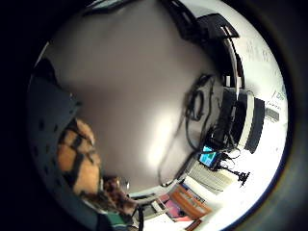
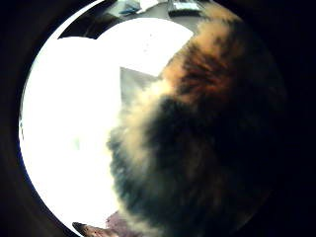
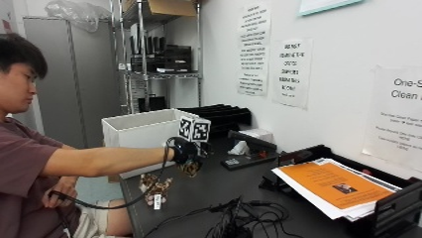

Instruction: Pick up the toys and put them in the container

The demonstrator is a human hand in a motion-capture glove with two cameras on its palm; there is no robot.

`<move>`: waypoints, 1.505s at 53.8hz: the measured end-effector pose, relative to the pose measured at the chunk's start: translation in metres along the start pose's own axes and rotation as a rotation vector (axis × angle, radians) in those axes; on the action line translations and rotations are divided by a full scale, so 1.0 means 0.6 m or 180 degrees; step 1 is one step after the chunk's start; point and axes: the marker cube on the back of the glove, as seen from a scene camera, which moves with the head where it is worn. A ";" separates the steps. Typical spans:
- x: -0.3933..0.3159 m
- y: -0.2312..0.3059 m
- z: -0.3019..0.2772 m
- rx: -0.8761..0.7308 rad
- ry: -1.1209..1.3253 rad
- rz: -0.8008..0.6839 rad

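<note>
Hand: the black-gloved right hand [image 3: 185, 151] is curled around a small orange-and-black striped plush toy [image 3: 192, 167], held above the dark grey table [image 3: 217, 191].
Container: the white rectangular box [image 3: 141, 131] stands just behind the hand.
Left on table: a spotted brown plush toy [image 3: 155, 186].
Risk: the striped toy may catch the box's near wall and drop outside, since it hangs below the rim.

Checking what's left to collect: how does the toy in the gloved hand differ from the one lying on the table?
The held toy is up in the air, gripped by the right hand in front of the white container; the spotted toy lies on the dark table, untouched. The spotted toy shows a white tag; none shows on the held toy. Both are furry, brown and black.
</note>
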 end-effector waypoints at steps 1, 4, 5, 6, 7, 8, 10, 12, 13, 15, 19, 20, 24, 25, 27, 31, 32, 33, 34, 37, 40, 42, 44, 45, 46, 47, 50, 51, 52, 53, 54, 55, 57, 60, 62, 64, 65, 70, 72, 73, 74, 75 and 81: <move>0.000 0.002 -0.016 0.0026 -0.0023 0.0000; 0.000 0.009 -0.067 0.0145 -0.0081 0.0013; 0.000 0.012 -0.086 0.0201 -0.0099 0.0019; 0.000 0.015 -0.107 0.0266 -0.0119 0.0023; 0.000 0.019 -0.129 0.0337 -0.0137 0.0025; -0.001 0.023 -0.151 0.0404 -0.0152 0.0026; -0.004 0.031 -0.191 0.0503 -0.0165 0.0022; -0.010 0.038 -0.225 0.0569 -0.0147 0.0011; -0.014 0.041 -0.240 0.0602 -0.0127 0.0004; -0.022 0.048 -0.271 0.0679 -0.0073 -0.0008; -0.043 0.061 -0.332 0.0824 0.0091 -0.0010; -0.048 0.064 -0.345 0.0851 0.0124 -0.0011; -0.077 0.072 -0.388 0.0953 0.0219 -0.0057; -0.087 0.072 -0.398 0.0980 0.0242 -0.0076; -0.109 0.073 -0.417 0.1027 0.0280 -0.0119; -0.160 0.070 -0.443 0.1084 0.0317 -0.0231; -0.174 0.067 -0.447 0.1097 0.0322 -0.0269; -0.188 0.065 -0.450 0.1107 0.0328 -0.0308; -0.201 0.063 -0.452 0.1113 0.0334 -0.0347; -0.239 0.055 -0.454 0.1124 0.0333 -0.0458; -0.280 0.045 -0.450 0.1116 0.0299 -0.0583; -0.310 0.038 -0.447 0.1102 0.0286 -0.0664; -0.340 0.029 -0.442 0.1093 0.0285 -0.0741; -0.356 0.025 -0.440 0.1084 0.0292 -0.0782; -0.373 0.020 -0.437 0.1070 0.0304 -0.0825; -0.389 0.016 -0.433 0.1053 0.0316 -0.0869; -0.426 0.008 -0.424 0.1009 0.0315 -0.0988; -0.437 0.006 -0.421 0.1002 0.0299 -0.1028; -0.449 0.003 -0.418 0.1001 0.0271 -0.1080; -0.461 0.001 -0.415 0.1013 0.0225 -0.1153; -0.471 0.000 -0.412 0.1039 0.0159 -0.1253; -0.479 0.000 -0.409 0.1075 0.0082 -0.1372; -0.485 0.005 -0.401 0.1114 -0.0009 -0.1565; -0.490 0.006 -0.387 0.1024 0.0138 -0.1629; -0.497 0.003 -0.381 0.0992 0.0220 -0.1632; -0.509 -0.001 -0.376 0.0999 0.0223 -0.1657; -0.515 -0.003 -0.374 0.0996 0.0222 -0.1667; -0.528 -0.007 -0.365 0.0925 0.0296 -0.1605; -0.532 -0.008 -0.363 0.0916 0.0331 -0.1595; -0.533 -0.009 -0.363 0.0911 0.0345 -0.1576; -0.534 -0.010 -0.363 0.0904 0.0351 -0.1548; -0.535 -0.011 -0.363 0.0889 0.0349 -0.1513; -0.531 -0.013 -0.350 0.0307 0.0413 -0.1295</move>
